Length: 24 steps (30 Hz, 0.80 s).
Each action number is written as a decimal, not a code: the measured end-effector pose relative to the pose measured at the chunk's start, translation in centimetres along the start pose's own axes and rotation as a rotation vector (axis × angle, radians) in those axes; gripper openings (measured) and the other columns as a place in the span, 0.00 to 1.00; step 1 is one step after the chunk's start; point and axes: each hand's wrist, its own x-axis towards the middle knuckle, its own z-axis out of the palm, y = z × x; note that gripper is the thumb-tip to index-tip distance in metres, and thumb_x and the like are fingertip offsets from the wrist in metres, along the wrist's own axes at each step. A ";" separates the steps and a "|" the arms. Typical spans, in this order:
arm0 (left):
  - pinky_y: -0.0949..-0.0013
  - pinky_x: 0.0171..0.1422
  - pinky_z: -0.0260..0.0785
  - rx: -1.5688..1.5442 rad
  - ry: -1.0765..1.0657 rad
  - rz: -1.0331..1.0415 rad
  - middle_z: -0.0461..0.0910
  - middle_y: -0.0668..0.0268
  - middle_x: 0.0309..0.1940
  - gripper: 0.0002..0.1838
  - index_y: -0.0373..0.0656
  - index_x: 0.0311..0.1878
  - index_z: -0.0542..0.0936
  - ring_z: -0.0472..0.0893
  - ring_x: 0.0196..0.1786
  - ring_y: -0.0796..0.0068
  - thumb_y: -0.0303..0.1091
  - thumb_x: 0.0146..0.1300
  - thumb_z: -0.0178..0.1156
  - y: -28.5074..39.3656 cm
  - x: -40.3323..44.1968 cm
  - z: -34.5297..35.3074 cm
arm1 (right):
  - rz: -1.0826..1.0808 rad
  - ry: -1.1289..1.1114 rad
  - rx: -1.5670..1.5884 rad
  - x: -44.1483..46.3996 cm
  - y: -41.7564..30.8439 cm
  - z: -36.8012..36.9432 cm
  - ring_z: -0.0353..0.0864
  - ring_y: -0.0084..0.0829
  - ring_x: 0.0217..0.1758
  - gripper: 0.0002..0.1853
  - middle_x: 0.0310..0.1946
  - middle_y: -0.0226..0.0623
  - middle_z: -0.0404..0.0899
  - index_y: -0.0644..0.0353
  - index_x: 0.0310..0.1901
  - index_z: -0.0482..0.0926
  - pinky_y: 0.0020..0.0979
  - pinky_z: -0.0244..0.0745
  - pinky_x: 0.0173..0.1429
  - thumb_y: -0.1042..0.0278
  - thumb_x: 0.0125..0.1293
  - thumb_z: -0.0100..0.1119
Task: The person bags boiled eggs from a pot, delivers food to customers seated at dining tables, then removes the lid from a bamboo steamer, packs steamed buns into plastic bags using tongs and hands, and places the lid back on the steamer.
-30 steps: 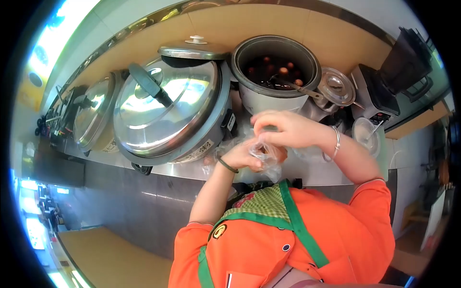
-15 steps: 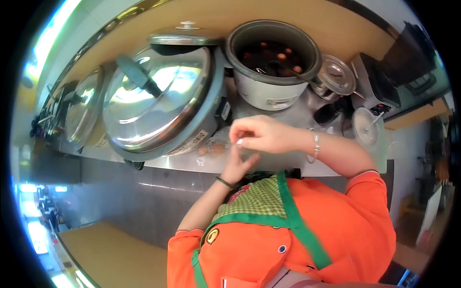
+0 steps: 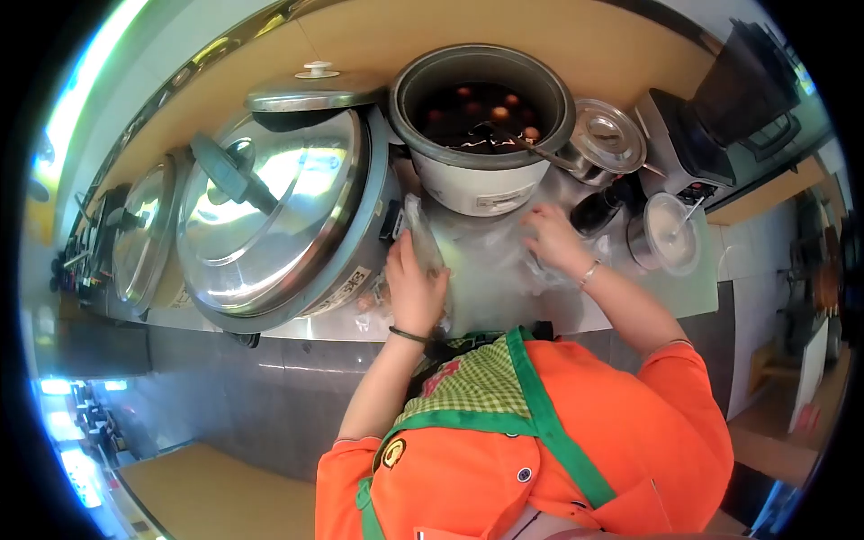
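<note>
My left hand (image 3: 417, 288) is upright beside the large cooker, fingers closed around a clear plastic bag (image 3: 421, 232) that rises above the fingertips. Clear plastic with brownish contents (image 3: 369, 301) lies just left of this hand. My right hand (image 3: 555, 241) is over the metal counter (image 3: 477, 297), its fingers bent and apart, slightly blurred. Crumpled clear plastic (image 3: 543, 273) lies under and beside it; I see no object held there. Behind both hands stands an uncovered white pot (image 3: 477, 189) of dark liquid with several eggs (image 3: 499, 113) and a ladle (image 3: 549, 157) in it.
A large cooker with a shiny lid (image 3: 279, 216) fills the left. Another lid (image 3: 317, 88) rests behind it. On the right are a small lidded pot (image 3: 609, 135), a dark bottle (image 3: 598, 209), a container with white contents (image 3: 670, 232) and a blender (image 3: 720, 117).
My hands were together near the counter's front edge and have separated. The left moved up to the bag; the right swung right, towards the dark bottle. The camera view shifted slightly.
</note>
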 end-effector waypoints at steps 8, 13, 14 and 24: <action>0.61 0.51 0.64 -0.012 -0.151 0.540 0.71 0.49 0.42 0.22 0.33 0.49 0.67 0.71 0.47 0.54 0.24 0.48 0.56 3.5 1.5 3.3 | 0.107 -0.034 -0.003 1.7 -1.3 -0.1 0.73 0.43 0.40 0.08 0.35 0.41 0.75 0.61 0.30 0.75 0.38 0.68 0.44 0.65 0.51 0.57; 0.57 0.38 0.69 0.265 -0.427 0.390 0.76 0.54 0.26 0.07 0.38 0.27 0.72 0.76 0.32 0.50 0.32 0.54 0.50 0.3 3.3 9.7 | 0.269 -0.335 0.228 2.2 1.5 1.0 0.75 0.38 0.34 0.10 0.31 0.42 0.76 0.63 0.33 0.75 0.34 0.69 0.39 0.66 0.52 0.56; 0.57 0.38 0.69 0.264 -0.424 0.400 0.76 0.54 0.26 0.07 0.38 0.27 0.72 0.76 0.32 0.50 0.32 0.54 0.50 -0.4 3.3 10.4 | 0.189 -0.297 0.413 2.3 1.5 0.3 0.76 0.33 0.29 0.09 0.27 0.42 0.76 0.65 0.33 0.75 0.31 0.70 0.36 0.68 0.53 0.56; 0.64 0.35 0.66 -0.327 -0.147 0.169 0.73 0.54 0.27 0.04 0.36 0.30 0.73 0.74 0.31 0.56 0.26 0.53 0.55 4.4 3.1 2.5 | 0.192 -0.014 0.617 0.9 -4.9 -7.5 0.72 0.32 0.35 0.09 0.32 0.35 0.73 0.61 0.34 0.75 0.30 0.67 0.41 0.64 0.56 0.55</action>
